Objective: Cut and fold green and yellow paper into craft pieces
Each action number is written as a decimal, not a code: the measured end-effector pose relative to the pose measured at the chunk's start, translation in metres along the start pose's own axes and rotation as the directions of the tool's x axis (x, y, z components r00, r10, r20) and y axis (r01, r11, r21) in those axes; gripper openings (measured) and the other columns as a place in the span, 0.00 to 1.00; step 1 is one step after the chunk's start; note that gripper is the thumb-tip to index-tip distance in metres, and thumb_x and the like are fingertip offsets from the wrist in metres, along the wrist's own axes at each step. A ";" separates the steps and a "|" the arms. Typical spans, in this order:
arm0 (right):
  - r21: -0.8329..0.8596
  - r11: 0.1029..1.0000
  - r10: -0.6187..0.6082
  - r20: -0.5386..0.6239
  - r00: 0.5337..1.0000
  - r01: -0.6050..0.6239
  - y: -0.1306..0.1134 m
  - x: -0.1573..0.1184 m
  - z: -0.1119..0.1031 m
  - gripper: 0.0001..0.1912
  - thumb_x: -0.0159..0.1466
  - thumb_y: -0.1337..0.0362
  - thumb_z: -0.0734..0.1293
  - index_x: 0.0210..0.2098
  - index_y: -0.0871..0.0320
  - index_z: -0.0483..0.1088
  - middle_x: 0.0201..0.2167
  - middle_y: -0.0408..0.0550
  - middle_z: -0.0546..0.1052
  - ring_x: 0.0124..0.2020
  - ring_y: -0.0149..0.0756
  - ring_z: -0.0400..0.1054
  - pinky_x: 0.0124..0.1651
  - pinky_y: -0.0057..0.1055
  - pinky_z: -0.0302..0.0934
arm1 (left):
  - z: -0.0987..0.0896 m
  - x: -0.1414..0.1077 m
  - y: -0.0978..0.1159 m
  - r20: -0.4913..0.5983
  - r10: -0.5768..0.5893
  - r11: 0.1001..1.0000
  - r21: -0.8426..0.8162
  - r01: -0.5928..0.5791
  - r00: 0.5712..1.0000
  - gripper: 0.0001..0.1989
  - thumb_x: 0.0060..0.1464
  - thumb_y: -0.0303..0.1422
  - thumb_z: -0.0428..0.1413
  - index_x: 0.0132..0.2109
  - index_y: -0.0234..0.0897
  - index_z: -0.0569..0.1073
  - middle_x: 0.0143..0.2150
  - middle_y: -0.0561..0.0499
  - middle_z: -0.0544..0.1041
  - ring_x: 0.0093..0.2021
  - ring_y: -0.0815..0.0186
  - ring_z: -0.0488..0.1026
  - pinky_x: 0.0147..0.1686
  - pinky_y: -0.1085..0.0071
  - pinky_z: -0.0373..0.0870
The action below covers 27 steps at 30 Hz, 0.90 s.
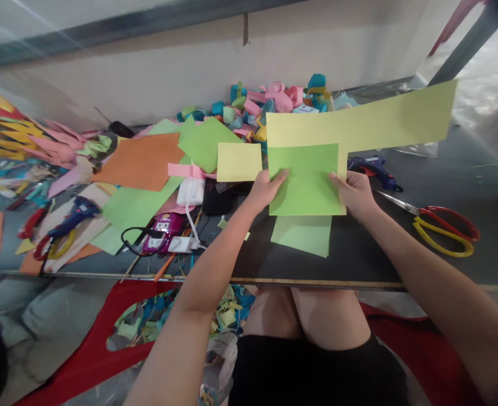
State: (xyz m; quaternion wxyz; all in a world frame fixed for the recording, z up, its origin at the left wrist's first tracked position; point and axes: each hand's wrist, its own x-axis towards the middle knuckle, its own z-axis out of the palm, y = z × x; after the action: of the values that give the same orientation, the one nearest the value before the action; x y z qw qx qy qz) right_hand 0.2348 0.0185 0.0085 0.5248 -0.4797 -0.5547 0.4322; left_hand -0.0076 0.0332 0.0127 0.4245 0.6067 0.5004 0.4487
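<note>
A bright green paper sheet is held up over the table by its two sides. My left hand pinches its left edge, thumb on the front. My right hand grips the right edge the same way. Behind the green sheet rises a pale yellow paper with a long strip reaching to the right; how much of it the green sheet covers cannot be seen. Below, a light green paper lies on the table. A small yellow paper shows just beyond my left hand.
Scissors with red and yellow handles and a blue glue gun lie at right. A heap of coloured paper pieces sits at the back. Leftward are an orange sheet, a purple power strip and another glue gun.
</note>
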 end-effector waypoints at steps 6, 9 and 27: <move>0.035 0.997 0.074 -0.001 0.997 -0.074 0.001 0.000 0.001 0.26 0.54 0.39 0.76 0.24 0.56 0.72 0.23 0.45 0.73 0.24 0.31 0.68 0.24 0.29 0.63 | -0.002 0.000 0.003 -0.012 0.077 0.990 0.120 -0.075 0.997 0.32 0.56 0.61 0.55 0.48 0.35 0.77 0.53 0.36 0.82 0.54 0.49 0.80 0.56 0.54 0.76; -0.034 0.998 0.060 -0.010 0.998 -0.060 -0.002 -0.001 0.001 0.28 0.53 0.37 0.75 0.25 0.57 0.74 0.24 0.45 0.74 0.24 0.30 0.66 0.24 0.29 0.61 | -0.002 0.001 0.004 -0.022 0.109 0.984 0.144 -0.104 0.994 0.32 0.55 0.61 0.55 0.47 0.36 0.77 0.53 0.36 0.83 0.54 0.51 0.80 0.57 0.56 0.76; -0.020 0.994 0.106 -0.023 0.994 -0.106 -0.008 -0.003 0.000 0.25 0.59 0.37 0.70 0.27 0.53 0.72 0.22 0.47 0.71 0.29 0.39 0.71 0.27 0.34 0.65 | -0.002 0.003 -0.003 0.001 0.065 0.981 0.182 -0.064 0.998 0.24 0.56 0.55 0.57 0.41 0.36 0.76 0.41 0.39 0.84 0.42 0.53 0.82 0.46 0.57 0.80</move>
State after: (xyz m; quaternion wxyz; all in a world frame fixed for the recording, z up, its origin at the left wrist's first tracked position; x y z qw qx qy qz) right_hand 0.2344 0.0147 0.0154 0.5020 -0.5185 -0.5272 0.4485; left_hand -0.0099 0.0363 0.0108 0.3512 0.6579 0.5204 0.4160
